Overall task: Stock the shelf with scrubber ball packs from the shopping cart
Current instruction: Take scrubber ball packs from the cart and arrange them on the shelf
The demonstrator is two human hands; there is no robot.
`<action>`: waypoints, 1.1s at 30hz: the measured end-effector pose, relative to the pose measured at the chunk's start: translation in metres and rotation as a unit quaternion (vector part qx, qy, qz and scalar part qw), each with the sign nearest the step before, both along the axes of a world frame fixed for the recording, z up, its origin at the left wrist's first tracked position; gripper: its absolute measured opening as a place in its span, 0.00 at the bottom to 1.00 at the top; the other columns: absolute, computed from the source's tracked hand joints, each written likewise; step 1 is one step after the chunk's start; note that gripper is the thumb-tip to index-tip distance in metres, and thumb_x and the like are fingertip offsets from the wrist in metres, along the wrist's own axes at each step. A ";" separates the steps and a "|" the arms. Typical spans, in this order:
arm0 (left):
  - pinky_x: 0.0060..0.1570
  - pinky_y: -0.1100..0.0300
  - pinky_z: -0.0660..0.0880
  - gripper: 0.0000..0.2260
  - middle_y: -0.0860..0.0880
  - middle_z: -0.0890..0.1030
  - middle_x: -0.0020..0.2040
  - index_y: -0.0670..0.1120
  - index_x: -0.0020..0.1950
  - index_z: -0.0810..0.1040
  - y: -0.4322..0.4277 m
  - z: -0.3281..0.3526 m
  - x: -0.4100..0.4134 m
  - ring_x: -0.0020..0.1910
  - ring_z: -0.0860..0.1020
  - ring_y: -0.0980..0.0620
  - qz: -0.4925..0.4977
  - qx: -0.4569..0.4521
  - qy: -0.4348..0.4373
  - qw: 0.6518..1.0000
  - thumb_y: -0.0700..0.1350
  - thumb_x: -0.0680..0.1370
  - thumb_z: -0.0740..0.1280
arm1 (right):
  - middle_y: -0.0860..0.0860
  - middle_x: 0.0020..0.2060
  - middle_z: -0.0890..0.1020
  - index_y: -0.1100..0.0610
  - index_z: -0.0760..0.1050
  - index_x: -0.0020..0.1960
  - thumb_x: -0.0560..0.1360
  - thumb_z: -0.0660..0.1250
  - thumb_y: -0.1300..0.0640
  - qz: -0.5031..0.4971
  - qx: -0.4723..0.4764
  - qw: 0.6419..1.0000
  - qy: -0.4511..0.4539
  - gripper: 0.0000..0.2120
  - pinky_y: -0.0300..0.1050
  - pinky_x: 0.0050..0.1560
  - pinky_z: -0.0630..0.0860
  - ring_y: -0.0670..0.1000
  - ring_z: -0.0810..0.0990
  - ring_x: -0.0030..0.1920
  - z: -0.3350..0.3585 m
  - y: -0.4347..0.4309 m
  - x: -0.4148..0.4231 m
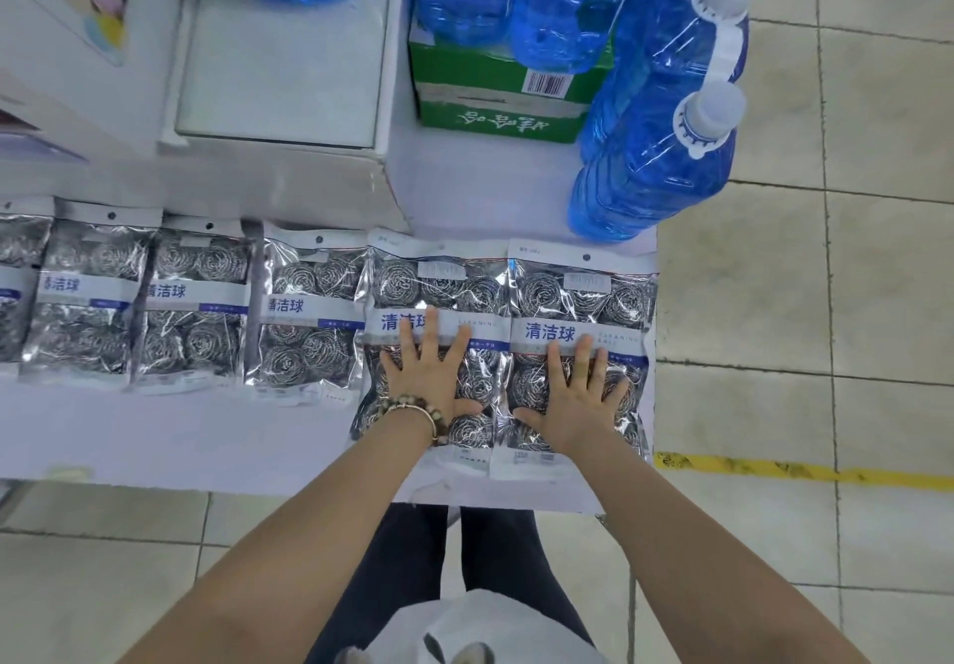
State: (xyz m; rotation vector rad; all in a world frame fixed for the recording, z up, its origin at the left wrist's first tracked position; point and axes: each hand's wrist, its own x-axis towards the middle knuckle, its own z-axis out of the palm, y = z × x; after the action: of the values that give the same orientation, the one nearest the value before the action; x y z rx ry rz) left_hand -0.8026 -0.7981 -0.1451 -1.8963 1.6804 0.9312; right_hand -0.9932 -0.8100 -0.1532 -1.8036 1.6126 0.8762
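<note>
Several clear packs of steel scrubber balls lie in a row on the white shelf (217, 436). My left hand (431, 379) lies flat with spread fingers on the second pack from the right (439, 281). My right hand (573, 395) lies flat the same way on the rightmost pack (583, 292), which reaches the shelf's right end. Further left lie more packs: one (304, 317) beside my left hand, then another (193, 302) and another (82, 292). No shopping cart is in view.
Large blue liquid bottles (666, 147) stand at the shelf's back right, more on a green carton (495, 111). A white box (279, 59) sits at the back left. Tiled floor with a yellow line (800, 470) lies to the right.
</note>
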 end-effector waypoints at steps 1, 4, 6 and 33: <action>0.66 0.32 0.47 0.48 0.44 0.27 0.71 0.59 0.72 0.34 0.000 0.000 0.000 0.70 0.33 0.35 0.000 -0.001 -0.002 1.000 0.68 0.66 0.65 | 0.58 0.64 0.21 0.47 0.20 0.66 0.72 0.52 0.28 0.002 0.004 1.000 0.000 0.46 0.71 0.68 0.38 0.64 0.27 0.71 0.001 -0.001 0.001; 0.67 0.32 0.47 0.49 0.46 0.28 0.72 0.60 0.72 0.34 -0.002 0.004 0.001 0.71 0.33 0.36 0.000 0.004 -0.002 1.000 0.68 0.66 0.66 | 0.57 0.67 0.23 0.47 0.23 0.70 0.73 0.54 0.30 0.004 0.008 1.000 -0.007 0.47 0.70 0.69 0.38 0.64 0.29 0.72 0.007 -0.002 0.000; 0.67 0.34 0.47 0.48 0.47 0.29 0.72 0.60 0.73 0.36 -0.002 0.009 0.003 0.72 0.34 0.38 0.016 0.000 0.009 1.000 0.67 0.67 0.66 | 0.57 0.72 0.29 0.45 0.29 0.75 0.74 0.57 0.33 -0.004 -0.017 0.999 -0.026 0.45 0.69 0.70 0.40 0.62 0.32 0.74 0.014 -0.001 -0.002; 0.49 0.65 0.67 0.14 0.48 0.74 0.58 0.46 0.60 0.75 0.227 0.116 0.120 0.57 0.74 0.51 0.607 -0.335 0.136 0.707 0.42 0.75 0.67 | 0.52 0.63 0.75 0.53 0.69 0.68 0.76 0.66 0.51 0.174 -0.021 0.895 -0.409 0.22 0.47 0.58 0.73 0.52 0.77 0.55 0.121 0.066 0.189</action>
State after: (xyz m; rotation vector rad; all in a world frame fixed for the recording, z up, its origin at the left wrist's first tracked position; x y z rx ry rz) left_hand -0.6825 -0.5707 -0.0291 -3.6692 0.6486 1.0871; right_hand -0.8040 -0.7438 -0.0317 -2.1167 0.7838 0.1330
